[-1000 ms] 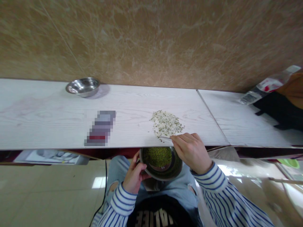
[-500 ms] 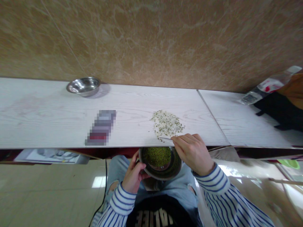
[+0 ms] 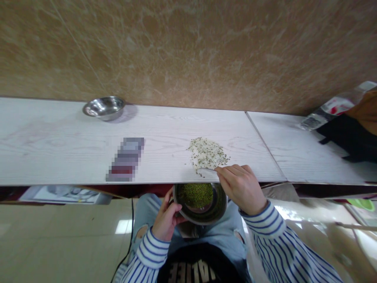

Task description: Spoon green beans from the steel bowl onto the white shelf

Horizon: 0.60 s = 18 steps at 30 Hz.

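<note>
My left hand [image 3: 167,218] grips the left rim of a metal bowl [image 3: 216,214] below the front edge of the table. Green mung beans [image 3: 196,195] lie in the bowl, gathered toward its far left side. In my right hand [image 3: 240,186] is a spoon [image 3: 208,169], pinched by its handle; its tip reaches the near edge of a pile of white rice grains mixed with mung beans [image 3: 207,152] on the tabletop. A few loose beans are scattered around this pile.
An upright metal bowl [image 3: 104,109] stands by the wall at the back left. A blurred-out rectangular thing [image 3: 126,159] lies on the white table [image 3: 165,129]. At the right, a clear plastic bottle [image 3: 331,108] lies beside a black and brown item [image 3: 353,133].
My right hand and the spoon have moved slightly away from me, toward the pile. My left hand and the bowl in it have stayed nearly still.
</note>
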Motion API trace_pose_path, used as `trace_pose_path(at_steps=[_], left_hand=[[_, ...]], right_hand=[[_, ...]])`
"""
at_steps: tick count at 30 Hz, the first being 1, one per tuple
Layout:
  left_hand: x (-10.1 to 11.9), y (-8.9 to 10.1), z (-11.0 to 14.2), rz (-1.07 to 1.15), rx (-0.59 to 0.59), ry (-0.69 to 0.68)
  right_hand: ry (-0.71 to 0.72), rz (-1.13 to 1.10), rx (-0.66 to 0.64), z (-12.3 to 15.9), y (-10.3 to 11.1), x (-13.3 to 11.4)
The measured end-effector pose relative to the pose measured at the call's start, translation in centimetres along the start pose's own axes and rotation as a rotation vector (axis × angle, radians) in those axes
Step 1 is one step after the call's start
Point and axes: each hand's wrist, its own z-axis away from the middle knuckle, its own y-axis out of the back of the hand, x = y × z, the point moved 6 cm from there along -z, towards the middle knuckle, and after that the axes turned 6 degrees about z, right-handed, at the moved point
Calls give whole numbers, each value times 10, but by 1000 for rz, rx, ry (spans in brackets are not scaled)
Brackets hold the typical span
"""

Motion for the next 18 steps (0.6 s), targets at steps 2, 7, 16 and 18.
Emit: trace_pose_path(at_steps=[2, 7, 16, 18], left_hand=[[0, 1, 0, 0, 7, 0], [1, 0, 0, 2, 16, 0], [2, 0, 1, 23, 23, 6], [2, 1, 0, 16, 22, 12]], right_hand=[[-7, -1, 9, 0, 1, 1], [13, -4, 24, -1, 2, -6], [10, 8, 21, -6, 1, -9], [3, 3, 17, -5, 1, -8]])
